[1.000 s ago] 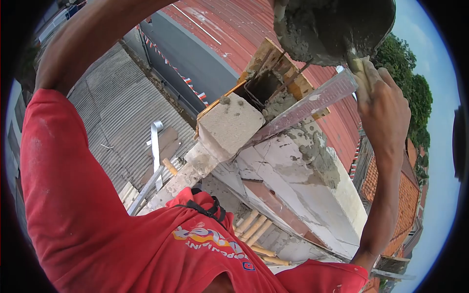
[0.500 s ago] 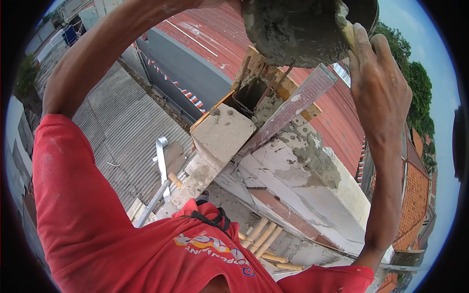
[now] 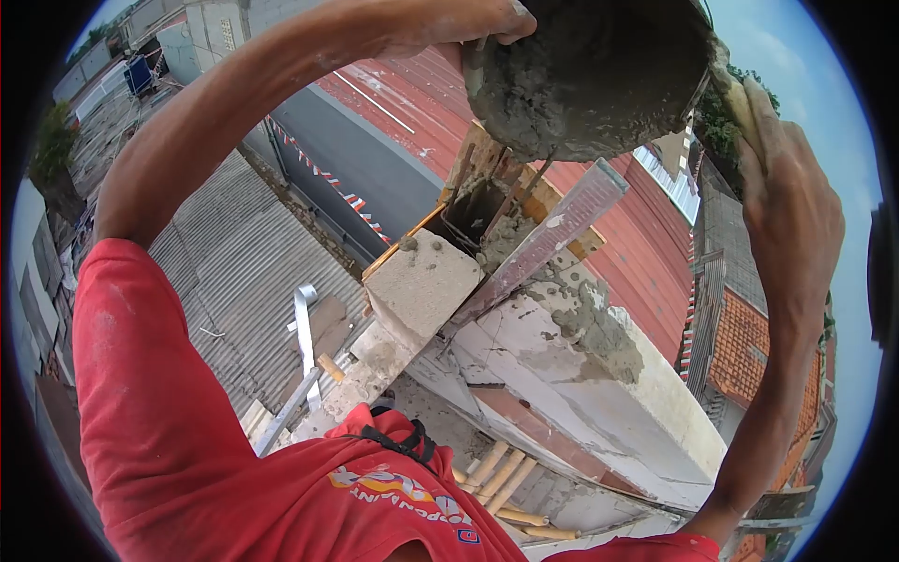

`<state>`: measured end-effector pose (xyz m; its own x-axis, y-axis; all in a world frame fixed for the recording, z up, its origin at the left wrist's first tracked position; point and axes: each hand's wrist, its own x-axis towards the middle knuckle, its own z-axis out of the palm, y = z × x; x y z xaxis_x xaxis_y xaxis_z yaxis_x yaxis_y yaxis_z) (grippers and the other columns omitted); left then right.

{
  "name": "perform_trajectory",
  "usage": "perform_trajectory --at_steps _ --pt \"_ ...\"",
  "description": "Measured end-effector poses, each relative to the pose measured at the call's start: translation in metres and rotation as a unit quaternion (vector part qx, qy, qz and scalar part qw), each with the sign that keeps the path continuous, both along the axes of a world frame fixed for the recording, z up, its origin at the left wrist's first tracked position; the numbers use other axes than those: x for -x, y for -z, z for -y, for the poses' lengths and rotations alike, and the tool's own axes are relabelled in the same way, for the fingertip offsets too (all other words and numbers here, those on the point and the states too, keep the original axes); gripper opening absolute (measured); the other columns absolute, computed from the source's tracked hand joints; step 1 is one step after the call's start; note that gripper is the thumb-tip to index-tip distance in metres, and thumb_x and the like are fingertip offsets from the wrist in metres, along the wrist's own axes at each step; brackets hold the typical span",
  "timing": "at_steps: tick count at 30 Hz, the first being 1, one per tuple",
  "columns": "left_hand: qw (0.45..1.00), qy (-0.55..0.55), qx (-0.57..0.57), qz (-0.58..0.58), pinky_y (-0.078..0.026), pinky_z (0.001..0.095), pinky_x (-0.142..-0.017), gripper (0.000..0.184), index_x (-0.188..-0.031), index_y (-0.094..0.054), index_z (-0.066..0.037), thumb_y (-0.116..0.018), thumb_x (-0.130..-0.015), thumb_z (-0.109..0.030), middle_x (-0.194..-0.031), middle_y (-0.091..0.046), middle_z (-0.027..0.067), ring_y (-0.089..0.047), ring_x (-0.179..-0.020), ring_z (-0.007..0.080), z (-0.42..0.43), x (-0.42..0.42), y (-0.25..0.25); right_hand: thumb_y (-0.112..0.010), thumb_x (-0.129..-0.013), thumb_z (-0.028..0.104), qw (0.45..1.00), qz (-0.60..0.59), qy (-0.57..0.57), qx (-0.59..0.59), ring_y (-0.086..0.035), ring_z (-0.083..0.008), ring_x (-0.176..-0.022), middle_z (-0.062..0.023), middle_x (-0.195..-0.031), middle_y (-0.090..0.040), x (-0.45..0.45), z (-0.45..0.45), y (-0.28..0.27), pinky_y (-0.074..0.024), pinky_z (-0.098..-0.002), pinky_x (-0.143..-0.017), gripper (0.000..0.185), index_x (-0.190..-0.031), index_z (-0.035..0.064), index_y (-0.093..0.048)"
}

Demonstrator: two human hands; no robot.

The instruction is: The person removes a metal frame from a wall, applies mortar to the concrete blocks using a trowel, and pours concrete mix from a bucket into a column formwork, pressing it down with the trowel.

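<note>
A dark bucket (image 3: pixel 609 75) of wet grey mortar (image 3: pixel 538 89) is tilted at the top of the head view, above the wooden formwork (image 3: pixel 538 199) of a column. My left hand (image 3: pixel 501 23) grips the bucket's rim on the left side. On its right side, my right hand (image 3: pixel 791 178) is closed around the pale handle of a mortar-smeared trowel (image 3: pixel 737 98); its blade cannot be made out. Steel bars (image 3: pixel 510 201) stand inside the form opening below. Mortar (image 3: pixel 506 242) lies at the edge of that opening.
A mortar-stained plank (image 3: pixel 552 239) leans beside the form. In front sits a concrete block (image 3: pixel 426 286) on the wall. To the right runs a plastered wall top (image 3: pixel 646 403). A metal straightedge (image 3: pixel 288 412) and bamboo poles (image 3: pixel 506 478) lie lower down. Corrugated roofing (image 3: pixel 225 253) drops away left.
My right hand has moved right and slightly down with the handle. The bucket sits lower in view, and more of my left hand shows on its rim. The camera view has shifted slightly.
</note>
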<state>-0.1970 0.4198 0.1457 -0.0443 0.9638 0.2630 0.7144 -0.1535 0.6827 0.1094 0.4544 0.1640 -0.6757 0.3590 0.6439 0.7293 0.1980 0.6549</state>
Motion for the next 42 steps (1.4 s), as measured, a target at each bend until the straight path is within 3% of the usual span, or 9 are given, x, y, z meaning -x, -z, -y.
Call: perform_trajectory --at_steps 5,9,11,17,21,28,29,35,42 --pt "0.999 0.043 -0.006 -0.007 -0.048 0.0415 -0.081 0.037 -0.105 -0.065 0.003 -0.058 -0.092 -0.031 -0.093 -0.065 0.0134 -0.058 -0.089 0.0242 -0.017 0.005 0.002 -0.07 -0.09 0.017 0.998 0.058 -0.001 -0.016 -0.069 -0.0188 -0.082 -0.0031 -0.101 -0.071 0.039 0.025 0.006 -0.0574 -0.0306 -0.066 0.045 -0.135 0.0112 -0.062" --pt "0.996 0.078 -0.006 -0.04 -0.048 0.0415 -0.082 0.038 -0.104 -0.065 0.004 -0.057 -0.093 -0.032 -0.095 -0.066 0.0152 -0.059 -0.091 0.0242 -0.017 0.019 0.005 -0.071 -0.089 0.017 0.978 0.159 -0.115 -0.076 -0.07 -0.0177 -0.087 -0.0003 -0.107 -0.071 0.02 -0.001 -0.003 -0.0607 -0.0291 -0.072 0.048 -0.136 0.0201 -0.062" --pt "0.998 0.052 -0.008 -0.046 -0.048 0.0415 -0.081 0.037 -0.101 -0.065 0.004 -0.056 -0.093 -0.031 -0.095 -0.066 0.0151 -0.059 -0.091 0.0237 -0.009 0.014 0.003 -0.07 -0.09 0.019 0.984 0.115 -0.121 -0.057 -0.07 -0.017 -0.086 0.0003 -0.106 -0.069 0.008 -0.011 -0.003 -0.0622 -0.0307 -0.072 0.053 -0.14 0.0276 -0.058" --pt "0.998 0.052 -0.021 -0.022 -0.048 0.0429 -0.083 0.041 -0.106 -0.063 0.006 -0.055 -0.094 -0.031 -0.102 -0.065 0.018 -0.06 -0.094 0.0258 -0.007 0.008 0.006 -0.067 -0.09 0.012 0.999 0.034 -0.005 -0.04 -0.069 -0.0164 -0.081 -0.0004 -0.112 -0.064 -0.003 -0.034 0.048 -0.0629 -0.0323 -0.066 0.063 -0.149 0.0235 -0.047" --pt "0.999 0.024 -0.019 -0.03 -0.048 0.0437 -0.085 0.045 -0.112 -0.06 0.008 -0.056 -0.094 -0.033 -0.107 -0.064 0.0198 -0.06 -0.098 0.0275 -0.015 0.018 0.017 -0.064 -0.092 0.015 0.995 0.054 -0.02 0.079 -0.068 -0.0196 -0.076 -0.0032 -0.108 -0.063 -0.015 -0.032 0.083 -0.061 -0.0352 -0.067 0.053 -0.144 0.018 -0.053" --pt "0.994 0.065 -0.079 -0.025 -0.045 0.0447 -0.098 0.053 -0.131 -0.05 0.008 -0.054 -0.093 -0.028 -0.118 -0.062 0.024 -0.057 -0.113 0.0323 0.039 -0.005 0.014 -0.063 -0.096 0.028 0.938 -0.189 -0.06 0.283 -0.068 -0.0342 -0.078 -0.0165 -0.098 -0.068 -0.006 -0.012 0.066 -0.0533 -0.0415 -0.072 0.036 -0.125 0.0074 -0.067" --pt "0.994 0.074 -0.081 -0.022 -0.045 0.0447 -0.098 0.052 -0.132 -0.05 0.008 -0.053 -0.093 -0.027 -0.119 -0.061 0.0242 -0.057 -0.114 0.0325 0.041 -0.004 0.016 -0.063 -0.095 0.028 0.917 -0.217 -0.068 0.326 -0.067 -0.0313 -0.073 -0.0189 -0.083 -0.066 -0.009 -0.015 0.07 -0.0495 -0.0397 -0.072 0.035 -0.12 0.0034 -0.068" --pt "0.984 0.083 -0.154 0.013 -0.043 0.0451 -0.101 0.051 -0.134 -0.048 0.007 -0.052 -0.093 -0.023 -0.123 -0.059 0.0252 -0.055 -0.117 0.0338 0.039 0.0 0.034 -0.064 -0.094 0.028 0.759 -0.287 -0.012 0.584 -0.05 -0.0072 -0.055 -0.001 -0.068 -0.053 0.003 0.013 0.046 -0.0385 -0.0274 -0.051 0.035 -0.118 0.0036 -0.069" --pt "0.966 0.082 -0.239 0.048 -0.04 0.0455 -0.105 0.051 -0.137 -0.045 0.006 -0.051 -0.092 -0.018 -0.127 -0.057 0.0264 -0.053 -0.121 0.0353 0.036 -0.001 0.055 -0.066 -0.094 0.033 0.723 -0.356 -0.031 0.591 -0.044 -0.0051 -0.051 0.0021 -0.071 -0.054 -0.008 0.028 0.047 -0.0348 -0.0252 -0.047 0.045 -0.127 0.0023 -0.067"
